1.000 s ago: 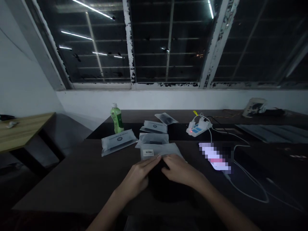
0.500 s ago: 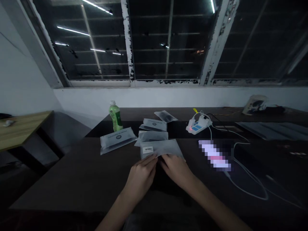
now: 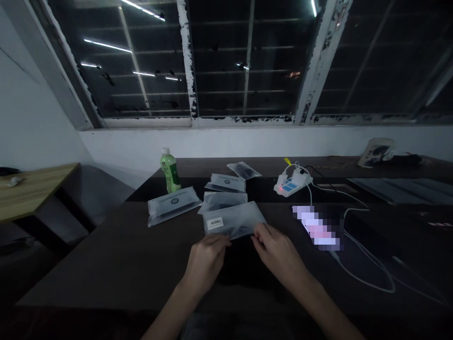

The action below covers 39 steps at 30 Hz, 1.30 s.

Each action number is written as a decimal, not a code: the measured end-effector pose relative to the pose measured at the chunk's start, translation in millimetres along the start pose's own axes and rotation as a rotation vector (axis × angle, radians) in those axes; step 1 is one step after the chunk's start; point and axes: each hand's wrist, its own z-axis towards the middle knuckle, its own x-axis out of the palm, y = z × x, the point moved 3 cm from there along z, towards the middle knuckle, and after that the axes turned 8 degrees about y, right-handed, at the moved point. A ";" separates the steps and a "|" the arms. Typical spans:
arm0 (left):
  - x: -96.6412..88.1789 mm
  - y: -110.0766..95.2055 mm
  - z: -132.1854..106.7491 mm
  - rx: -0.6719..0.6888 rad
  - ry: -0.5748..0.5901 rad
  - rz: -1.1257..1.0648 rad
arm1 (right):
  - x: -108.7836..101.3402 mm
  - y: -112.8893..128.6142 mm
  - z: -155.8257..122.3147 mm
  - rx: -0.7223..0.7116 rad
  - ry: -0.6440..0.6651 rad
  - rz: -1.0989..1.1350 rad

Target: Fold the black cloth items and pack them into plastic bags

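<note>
A frosted plastic bag (image 3: 237, 218) with a white barcode label lies on the dark table in front of me. My left hand (image 3: 207, 255) pinches its near edge below the label. At the bag's near right corner, my right hand (image 3: 274, 243) has its fingers closed on the edge. Just behind lies another frosted bag (image 3: 224, 200), partly covered by the first. Farther back are a printed frosted bag (image 3: 226, 182) and a smaller bag with something dark inside (image 3: 244, 170). To the left rests a bag with printed lettering (image 3: 174, 205).
A green bottle (image 3: 170, 171) stands behind the left bag. On the right are a white power strip (image 3: 292, 185) with plugged-in chargers, a lit phone (image 3: 316, 229) with blurred screen, and a looping white cable (image 3: 368, 289). Flat plastic sheets (image 3: 385, 190) lie farther right.
My right hand has slid right along the bag's near edge, away from my left hand. The bag has shifted slightly left and its near edge lies flatter.
</note>
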 end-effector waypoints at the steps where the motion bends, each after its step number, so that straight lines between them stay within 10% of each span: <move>1: 0.4 0.5 0.6 -0.022 0.026 0.011 | 1.5 -1.2 1.5 -0.018 -0.030 -0.028; 8: 4.8 -2.7 8.5 -0.054 0.253 0.194 | 13.4 -6.0 16.8 -0.269 0.112 -0.054; 16: -19.4 -12.2 -10.1 -0.027 0.426 -0.022 | -19.1 -12.5 -1.2 -0.274 0.410 0.194; 23: 0.7 -13.2 -21.9 0.011 0.522 0.157 | -15.8 -2.0 -13.2 -0.224 0.677 0.131; 39: -3.6 -31.8 -7.3 -0.041 0.275 0.319 | -7.6 22.9 -12.0 -0.341 0.199 -0.172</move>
